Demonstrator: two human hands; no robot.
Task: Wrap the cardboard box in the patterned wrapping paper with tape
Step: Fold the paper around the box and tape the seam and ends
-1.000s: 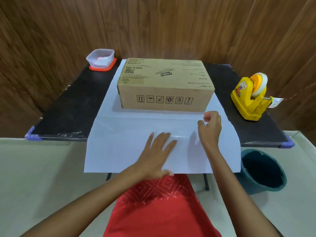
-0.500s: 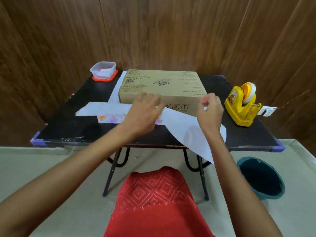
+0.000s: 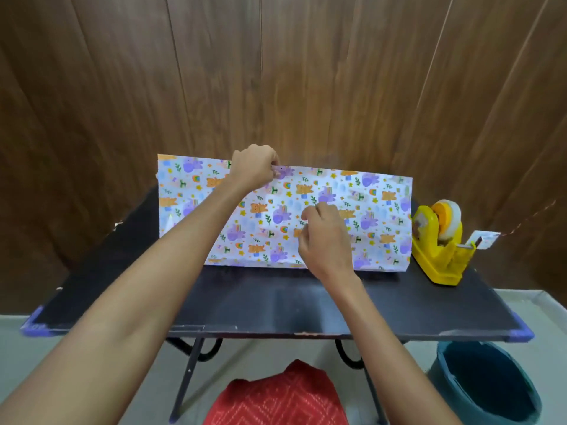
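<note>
**Paper, plastic and wood grain**

The wrapping paper [image 3: 380,216] is thin and smooth, with a faint sheen over its printed cartoon pattern. The table [image 3: 276,302] has a matt black top, scuffed and chipped pale along the near edge. It has purple plastic-looking corner caps [image 3: 33,328] and thin dark metal legs [image 3: 187,375]. The tape dispenser [image 3: 429,250] is glossy yellow plastic. Its tape roll [image 3: 451,216] looks smooth and whitish around an orange core. The wall [image 3: 276,72] is brown wood-grain panelling with a low sheen. The bucket [image 3: 527,394] is smooth teal plastic. The red cloth [image 3: 276,400] is matt, with a fine diamond pattern.
</note>
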